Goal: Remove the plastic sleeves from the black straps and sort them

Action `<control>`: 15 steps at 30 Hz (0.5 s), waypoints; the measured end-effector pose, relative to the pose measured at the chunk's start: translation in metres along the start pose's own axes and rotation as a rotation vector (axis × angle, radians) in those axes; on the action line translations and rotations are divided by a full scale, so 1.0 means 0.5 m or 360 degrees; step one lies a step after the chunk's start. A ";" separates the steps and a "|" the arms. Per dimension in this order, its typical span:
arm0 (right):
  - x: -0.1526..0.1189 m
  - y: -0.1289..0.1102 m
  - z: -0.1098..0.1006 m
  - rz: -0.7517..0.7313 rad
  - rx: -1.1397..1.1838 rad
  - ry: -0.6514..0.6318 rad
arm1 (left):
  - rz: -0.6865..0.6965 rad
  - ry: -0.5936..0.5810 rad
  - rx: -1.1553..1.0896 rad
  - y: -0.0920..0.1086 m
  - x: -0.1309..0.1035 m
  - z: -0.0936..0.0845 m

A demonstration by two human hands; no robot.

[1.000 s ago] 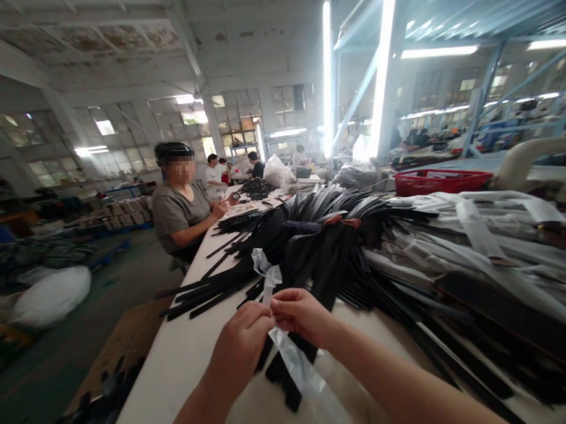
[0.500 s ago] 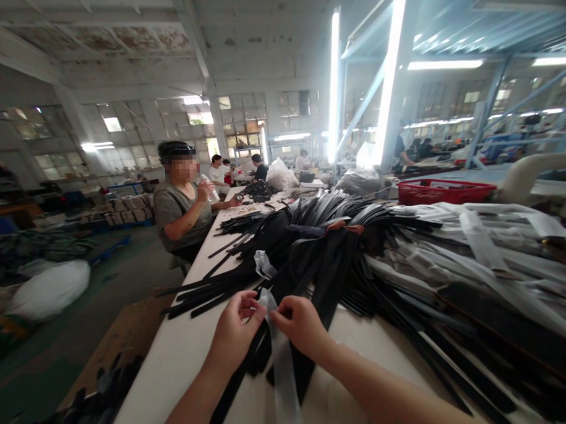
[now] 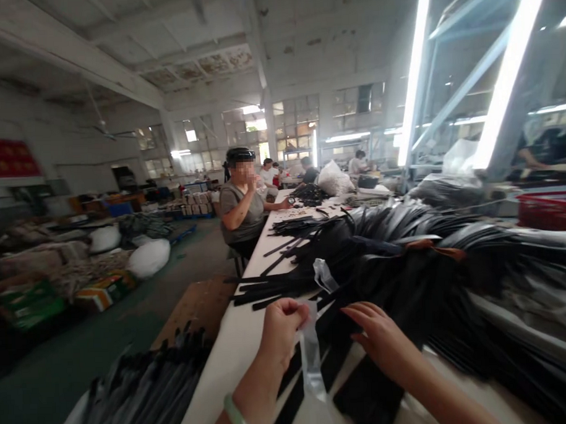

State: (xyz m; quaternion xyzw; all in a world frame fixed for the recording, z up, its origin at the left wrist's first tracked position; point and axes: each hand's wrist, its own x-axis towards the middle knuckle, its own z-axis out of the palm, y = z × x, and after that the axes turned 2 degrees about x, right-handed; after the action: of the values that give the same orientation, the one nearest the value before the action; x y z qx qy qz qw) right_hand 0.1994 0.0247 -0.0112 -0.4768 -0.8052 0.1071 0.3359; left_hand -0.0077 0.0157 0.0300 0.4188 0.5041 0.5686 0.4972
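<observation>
My left hand pinches the top end of a long clear plastic sleeve, which hangs down toward the table's near edge. To its right, my right hand is apart from the sleeve, fingers spread over black strips. A crumpled piece of clear plastic lies just beyond my hands. The large pile of black strips spreads across the table to the right.
A seated person is at the left side of the white table, a hand near the mouth. Bundled dark strips stand low at left. A red basket sits at far right.
My right hand has let go of the plastic sleeve and moved right, its fingers opening. My left hand keeps its pinch. The view has turned left, showing more floor and the left-hand bundle.
</observation>
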 end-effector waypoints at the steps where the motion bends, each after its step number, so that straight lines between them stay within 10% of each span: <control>1: 0.003 0.015 -0.001 -0.0005 -0.0117 -0.0026 | 0.0041 0.0023 0.0028 -0.001 0.003 -0.004; 15: -0.006 -0.059 -0.069 -0.0466 -0.0061 0.0518 | 0.0733 -0.0124 0.1103 -0.014 -0.008 0.004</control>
State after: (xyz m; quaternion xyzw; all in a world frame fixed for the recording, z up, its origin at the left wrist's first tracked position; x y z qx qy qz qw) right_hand 0.2022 0.0017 0.0279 -0.3722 -0.8029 -0.0365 0.4642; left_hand -0.0041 0.0121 0.0232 0.6842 0.5396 0.4455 0.2054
